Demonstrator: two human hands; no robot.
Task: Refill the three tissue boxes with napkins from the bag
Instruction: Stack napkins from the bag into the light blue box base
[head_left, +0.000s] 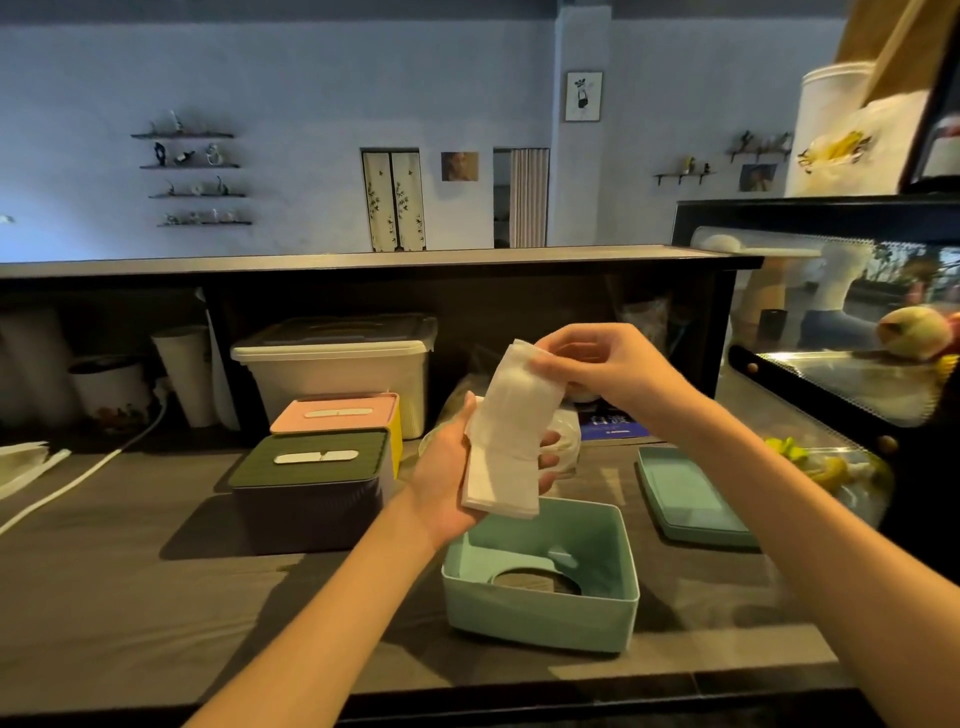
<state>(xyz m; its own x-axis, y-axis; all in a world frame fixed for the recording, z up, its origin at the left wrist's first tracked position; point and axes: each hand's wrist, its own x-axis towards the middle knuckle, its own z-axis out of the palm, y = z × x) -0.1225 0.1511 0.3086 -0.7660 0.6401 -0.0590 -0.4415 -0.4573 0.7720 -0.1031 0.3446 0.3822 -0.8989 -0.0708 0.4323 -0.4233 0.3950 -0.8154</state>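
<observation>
Your left hand (451, 467) cradles the napkins (511, 431) while your right hand (602, 364) pinches their top, seemingly loosely, so they could fan out short of the near box (540, 618).

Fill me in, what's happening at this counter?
A person is refilling tissue boxes. The left hand holds a stack of white napkins while the right hand pinches its top end, above the open teal box. Its lid lies to the right. The green-lidded box and pink-lidded box are closed.
</observation>
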